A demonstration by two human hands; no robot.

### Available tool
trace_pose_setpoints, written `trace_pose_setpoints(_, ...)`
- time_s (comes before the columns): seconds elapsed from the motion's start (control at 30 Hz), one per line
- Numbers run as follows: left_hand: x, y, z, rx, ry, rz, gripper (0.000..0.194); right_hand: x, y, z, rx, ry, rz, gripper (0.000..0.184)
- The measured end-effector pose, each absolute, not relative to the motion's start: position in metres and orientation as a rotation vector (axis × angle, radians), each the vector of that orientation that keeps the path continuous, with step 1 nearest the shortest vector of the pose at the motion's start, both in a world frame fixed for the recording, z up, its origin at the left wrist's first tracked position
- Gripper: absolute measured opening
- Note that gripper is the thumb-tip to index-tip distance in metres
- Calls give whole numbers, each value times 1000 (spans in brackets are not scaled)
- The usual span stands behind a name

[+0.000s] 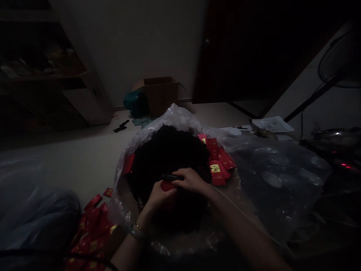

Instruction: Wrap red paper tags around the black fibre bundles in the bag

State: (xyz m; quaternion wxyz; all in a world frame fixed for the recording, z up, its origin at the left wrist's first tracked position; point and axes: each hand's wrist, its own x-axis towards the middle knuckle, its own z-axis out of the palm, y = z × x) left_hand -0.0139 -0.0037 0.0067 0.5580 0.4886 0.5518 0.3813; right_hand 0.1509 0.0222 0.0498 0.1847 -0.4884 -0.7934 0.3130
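In dim light, a clear plastic bag (pixel 180 120) holds a heap of dark, fine loose material (pixel 169 154). Both my hands work over the heap. My left hand (pixel 158 196), with a bracelet at the wrist, pinches a small red packet (pixel 168 186). My right hand (pixel 191 181) is closed on a slim black tool (pixel 170 177) that lies across the top of that packet. Several red packets with gold print (pixel 218 162) lean along the right rim of the heap.
More red packets (pixel 93 229) are piled at the lower left on the pale floor. Another clear bag (pixel 276 177) lies at right. A cardboard box (pixel 160 94) stands by the far wall, shelving at left, a fan stand and papers at right.
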Motion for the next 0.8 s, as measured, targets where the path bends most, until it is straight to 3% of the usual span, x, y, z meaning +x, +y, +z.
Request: trace_pose_setpoints(0.8,-18,-2,8,1156,1283,964,33,148,18,54,-1389,-2265,915,26)
